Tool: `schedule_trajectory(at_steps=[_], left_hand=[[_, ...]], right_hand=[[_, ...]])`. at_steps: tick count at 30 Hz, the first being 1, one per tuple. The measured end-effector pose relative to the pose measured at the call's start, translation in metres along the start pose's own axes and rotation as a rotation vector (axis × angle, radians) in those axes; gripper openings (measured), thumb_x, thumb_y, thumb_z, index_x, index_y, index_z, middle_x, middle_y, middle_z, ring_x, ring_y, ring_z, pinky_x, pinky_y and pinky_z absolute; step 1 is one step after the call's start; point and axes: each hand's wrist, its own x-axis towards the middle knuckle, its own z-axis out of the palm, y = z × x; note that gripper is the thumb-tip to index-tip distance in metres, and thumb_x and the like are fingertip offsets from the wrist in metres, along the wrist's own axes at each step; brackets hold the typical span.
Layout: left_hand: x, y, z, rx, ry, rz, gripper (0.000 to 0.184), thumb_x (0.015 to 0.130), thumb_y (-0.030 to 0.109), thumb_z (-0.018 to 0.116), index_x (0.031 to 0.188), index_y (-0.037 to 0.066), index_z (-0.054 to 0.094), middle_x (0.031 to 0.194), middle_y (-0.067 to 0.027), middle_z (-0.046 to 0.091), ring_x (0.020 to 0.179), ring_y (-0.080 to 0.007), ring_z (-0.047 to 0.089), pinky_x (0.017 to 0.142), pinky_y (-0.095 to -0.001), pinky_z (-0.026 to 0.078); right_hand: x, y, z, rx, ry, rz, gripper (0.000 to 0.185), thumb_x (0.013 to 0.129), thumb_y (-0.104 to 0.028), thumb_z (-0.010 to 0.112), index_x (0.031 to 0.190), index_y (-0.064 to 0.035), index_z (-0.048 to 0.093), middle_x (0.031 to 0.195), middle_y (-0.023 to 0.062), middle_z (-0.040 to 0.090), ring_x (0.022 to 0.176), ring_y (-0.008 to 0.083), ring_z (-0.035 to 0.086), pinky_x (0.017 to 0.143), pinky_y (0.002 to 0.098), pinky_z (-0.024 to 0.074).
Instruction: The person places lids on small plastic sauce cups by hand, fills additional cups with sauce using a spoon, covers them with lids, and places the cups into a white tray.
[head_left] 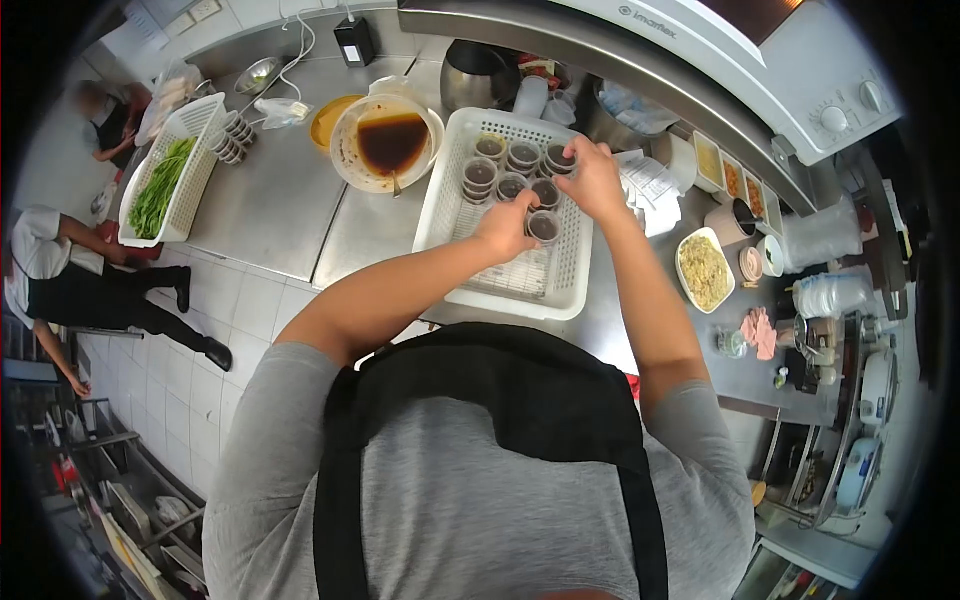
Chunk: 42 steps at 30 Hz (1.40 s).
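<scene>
A white perforated plastic basket (572, 285) lies in front of me, holding several small clear cups with dark sauce in them. Some of these cups are stacked. My left hand (506, 228) reaches in from the left, thumb and fingers curled around a sauce cup (543, 229) at the near side of the group. At the right side of the basket, my right hand (594, 182) grips another sauce cup (560, 158) between thumb and fingers. The hand covers part of that cup. Left of my hands stands a sauce cup stack (479, 178).
A tub of brown sauce (393, 145) with a utensil stands left of the basket. Farther left are stacked cups (233, 137) and a basket of greens (165, 190). A yellowish food tray (705, 270) sits at right. Co-workers (75, 260) stand at far left.
</scene>
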Motion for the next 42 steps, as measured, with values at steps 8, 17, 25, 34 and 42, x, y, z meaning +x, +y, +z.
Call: schedule_trajectory(at_steps=[8, 17, 25, 34, 42], left_hand=[[-0.018, 0.027, -0.002, 0.239, 0.076, 0.205, 0.038, 0.071, 0.022, 0.079, 0.099, 0.011, 0.056, 0.105, -0.0118, 0.057, 0.097, -0.0325, 0.06, 0.08, -0.0422, 0.05], [-0.005, 0.03, 0.013, 0.261, 0.116, 0.193, 0.029, 0.069, 0.017, 0.077, 0.089, 0.011, 0.057, 0.101, -0.0099, 0.057, 0.096, -0.0322, 0.058, 0.081, -0.042, 0.05], [0.001, 0.029, -0.04, 0.38, 0.375, 0.249, 0.03, 0.068, 0.019, 0.078, 0.091, 0.01, 0.06, 0.1, -0.005, 0.062, 0.1, -0.0282, 0.053, 0.085, -0.0418, 0.042], [0.011, 0.001, -0.03, 0.699, 0.38, 0.243, 0.035, 0.073, 0.032, 0.073, 0.101, 0.016, 0.062, 0.112, -0.0037, 0.06, 0.11, -0.0252, 0.048, 0.09, -0.0491, 0.034], [0.022, -0.006, -0.033, 0.756, 0.323, 0.233, 0.048, 0.068, 0.041, 0.074, 0.111, 0.023, 0.062, 0.111, -0.0058, 0.055, 0.114, -0.0257, 0.044, 0.091, -0.0498, 0.034]], right_hand=[[0.012, 0.003, 0.006, -0.111, -0.061, 0.051, 0.038, 0.064, -0.025, 0.08, 0.093, -0.0128, 0.057, 0.097, 0.0047, 0.065, 0.099, 0.0279, 0.056, 0.081, 0.0462, 0.0403], [0.02, -0.006, 0.004, -0.169, -0.155, 0.104, 0.036, 0.066, -0.031, 0.077, 0.09, -0.0134, 0.057, 0.095, 0.0045, 0.065, 0.1, 0.0278, 0.055, 0.081, 0.0485, 0.0371], [0.004, -0.011, -0.012, -0.057, 0.048, -0.047, 0.027, 0.065, -0.026, 0.078, 0.079, -0.0126, 0.059, 0.09, 0.003, 0.063, 0.093, 0.0264, 0.054, 0.08, 0.0447, 0.0359], [-0.03, -0.032, -0.006, -0.149, -0.074, -0.08, 0.027, 0.063, -0.024, 0.081, 0.076, -0.012, 0.06, 0.087, -0.0007, 0.063, 0.092, 0.0221, 0.055, 0.078, 0.0411, 0.0364], [-0.038, -0.045, -0.008, -0.114, -0.122, -0.123, 0.032, 0.059, -0.018, 0.082, 0.086, -0.0108, 0.067, 0.113, 0.01, 0.055, 0.105, 0.0314, 0.05, 0.085, 0.0449, 0.0393]])
